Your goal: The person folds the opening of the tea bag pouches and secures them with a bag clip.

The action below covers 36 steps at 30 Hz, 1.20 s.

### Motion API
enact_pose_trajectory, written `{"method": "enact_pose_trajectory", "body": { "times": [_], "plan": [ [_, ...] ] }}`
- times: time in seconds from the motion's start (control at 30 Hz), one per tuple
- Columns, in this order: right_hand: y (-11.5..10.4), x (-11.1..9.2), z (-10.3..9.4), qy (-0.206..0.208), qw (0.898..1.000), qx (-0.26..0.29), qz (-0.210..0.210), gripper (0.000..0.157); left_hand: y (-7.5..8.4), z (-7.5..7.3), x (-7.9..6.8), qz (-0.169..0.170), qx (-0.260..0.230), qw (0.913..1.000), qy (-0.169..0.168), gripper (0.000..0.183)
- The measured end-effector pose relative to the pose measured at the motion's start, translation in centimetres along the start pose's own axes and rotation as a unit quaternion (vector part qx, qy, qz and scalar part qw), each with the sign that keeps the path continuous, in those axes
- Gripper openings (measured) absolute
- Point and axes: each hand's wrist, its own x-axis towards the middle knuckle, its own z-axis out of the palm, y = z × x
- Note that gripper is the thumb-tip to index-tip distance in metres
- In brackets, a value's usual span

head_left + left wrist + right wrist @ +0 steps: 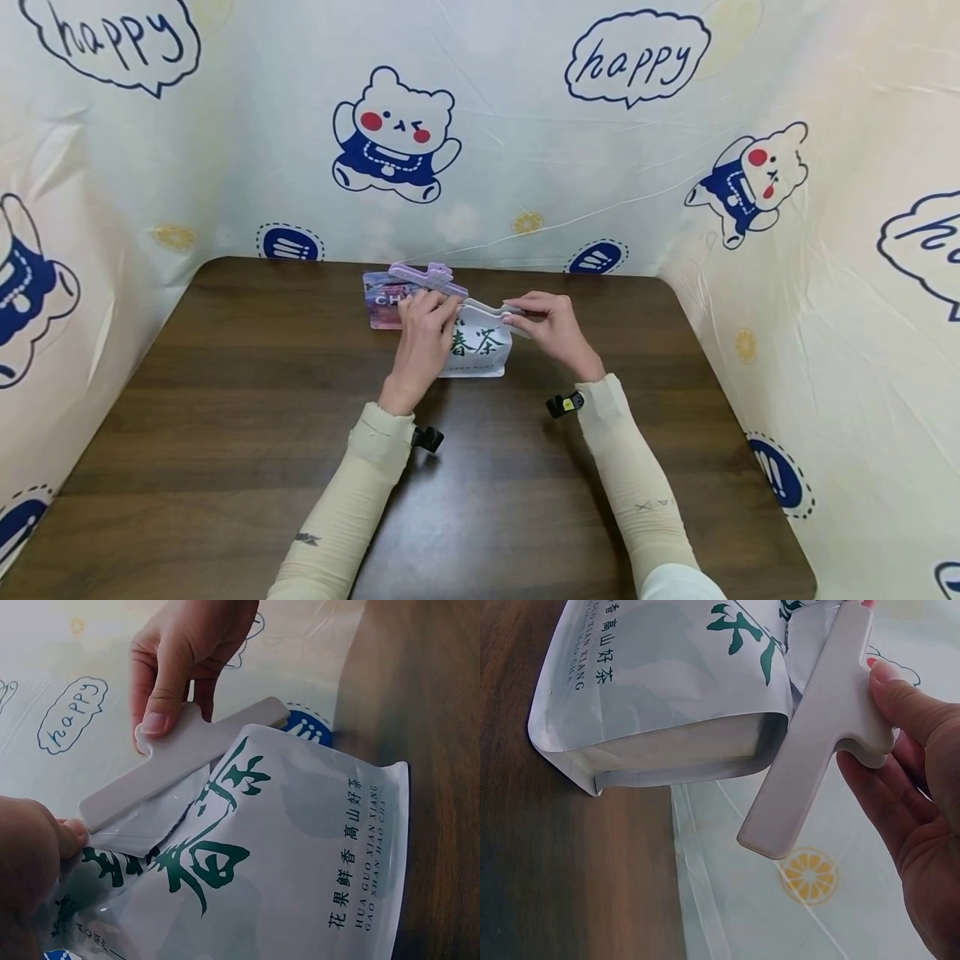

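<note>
A white tea bag (480, 354) with green Chinese characters stands on the table, its top folded over, as the left wrist view shows. My left hand (423, 337) grips the folded top at the bag's left side, a fingertip right at the end of a white bag clip (187, 761). The clip lies slantwise along the fold. Its handle is pinched between the thumb and fingers of my right hand (922, 742). In the right wrist view the clip's other end sticks out past the bag's bottom corner. Part of the bag is hidden behind my left hand in the head view.
Behind my left hand lies a purple and blue packet (382, 308) with a purple clip (429, 277) across its top. The brown wooden table (262, 417) ends just beyond them at a pale patterned curtain (495, 167), which also hangs along both sides.
</note>
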Motion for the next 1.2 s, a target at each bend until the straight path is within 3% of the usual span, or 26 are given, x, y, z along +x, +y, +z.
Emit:
{"method": "enact_pose_trajectory", "body": {
  "times": [0.57, 1.0, 1.13, 1.2],
  "plan": [
    [-1.0, 0.6, 0.5, 0.001, 1.0, -0.002, -0.015, 0.023, 0.1, -0.6, 0.2, -0.011, 0.029, 0.9984, -0.048, 0.025],
    [-0.6, 0.3, 0.4, -0.006, 1.0, 0.0, 0.006, 0.024, 0.0, 0.0, 0.0, -0.017, 0.018, 0.9989, 0.041, 0.018],
    [-0.5, 0.4, 0.4, -0.003, 1.0, -0.003, 0.001, 0.024, 0.0, 0.1, 0.1, -0.013, 0.004, 0.9986, 0.052, 0.016],
    [0.5, 0.5, 0.6, 0.003, 1.0, -0.008, -0.005, 0.024, 0.1, 0.1, 0.1, -0.014, 0.0, 0.9985, 0.053, 0.016]
  ]
}}
